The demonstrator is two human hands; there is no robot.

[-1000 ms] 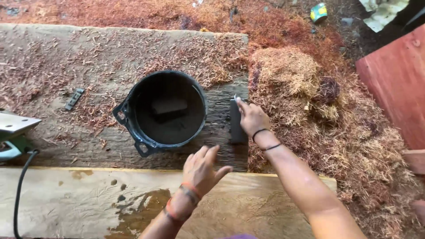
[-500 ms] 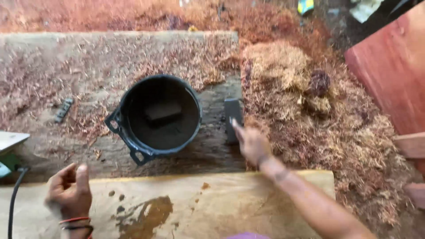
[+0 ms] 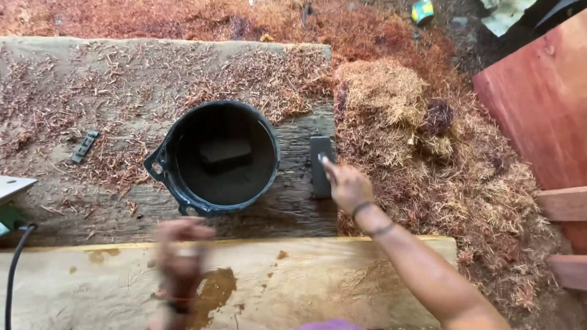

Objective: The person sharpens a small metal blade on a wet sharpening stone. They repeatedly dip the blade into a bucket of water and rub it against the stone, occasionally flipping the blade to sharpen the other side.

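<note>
A black bucket (image 3: 183,195) with dark water and a dark rectangular block sunk in it stands on a grey weathered plank (image 3: 122,85). Just right of the bucket lies a dark flat rectangular stone (image 3: 319,150). My right hand (image 3: 347,185) rests its fingertips on that stone. My left hand (image 3: 180,247) is blurred with motion over the pale wet plank (image 3: 318,287) in front of me, just below the bucket, and it holds nothing that I can see.
Reddish wood shavings (image 3: 440,159) cover the ground and the grey plank. A red board (image 3: 538,104) leans at the right. A green power tool with a black cable (image 3: 13,269) sits at the left edge. A small dark clip (image 3: 84,146) lies left of the bucket.
My left hand swung left along the pale plank, then back right to below the bucket. My right hand stayed on the dark stone. The view shifted slightly.
</note>
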